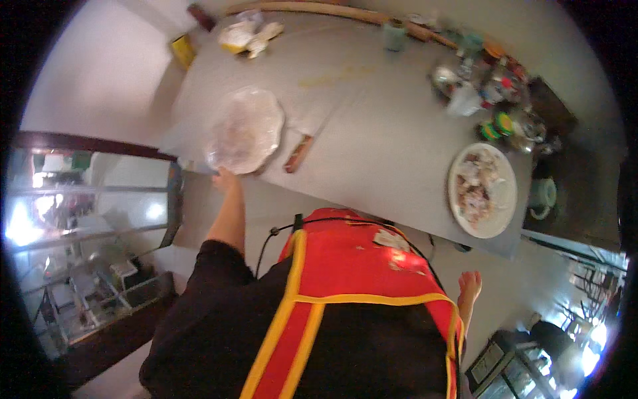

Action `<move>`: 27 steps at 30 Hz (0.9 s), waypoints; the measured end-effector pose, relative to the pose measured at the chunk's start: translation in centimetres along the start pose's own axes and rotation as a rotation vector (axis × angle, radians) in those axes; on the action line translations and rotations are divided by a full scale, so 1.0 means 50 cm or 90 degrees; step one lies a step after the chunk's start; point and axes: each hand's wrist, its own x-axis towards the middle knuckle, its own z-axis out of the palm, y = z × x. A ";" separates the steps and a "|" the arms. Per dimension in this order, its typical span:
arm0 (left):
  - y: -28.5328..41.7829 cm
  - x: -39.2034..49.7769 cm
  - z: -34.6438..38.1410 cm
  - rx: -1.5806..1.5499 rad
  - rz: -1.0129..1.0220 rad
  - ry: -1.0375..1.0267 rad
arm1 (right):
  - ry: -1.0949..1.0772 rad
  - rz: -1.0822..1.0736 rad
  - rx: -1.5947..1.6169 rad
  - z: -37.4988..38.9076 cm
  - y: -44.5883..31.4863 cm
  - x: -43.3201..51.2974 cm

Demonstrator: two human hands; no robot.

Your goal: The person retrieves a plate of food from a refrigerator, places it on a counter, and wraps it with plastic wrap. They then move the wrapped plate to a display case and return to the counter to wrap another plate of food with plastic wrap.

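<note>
My left hand is at the near rim of a pale plate that looks covered in clear plastic, and its fingers seem closed on that rim. The plate's contents are blurred under the covering. To the right of the plate lies a knife with a brown handle, its long blade pointing away from me. My right hand hangs low beside my red apron, apart from the table. Nothing shows in it, and its finger positions are unclear.
A metal-looking table spans the front. An oval white plate of chopped food, perhaps meat, sits near its right edge. Jars and bags crowd the back right. A crumpled bag lies back left. A glass cabinet stands left.
</note>
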 end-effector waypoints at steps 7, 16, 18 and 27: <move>0.050 -0.318 0.003 0.044 0.523 -0.208 | 0.040 -0.098 0.042 0.040 -0.243 0.193; 0.126 -0.600 0.079 0.086 0.645 -0.674 | -0.120 -0.020 0.013 0.139 -0.286 0.213; 0.150 -0.638 0.100 0.105 0.637 -0.749 | -0.142 0.012 -0.056 0.152 -0.288 0.199; 0.203 -0.687 0.172 0.193 0.648 -0.912 | -0.448 0.245 -0.074 0.254 -0.125 -0.029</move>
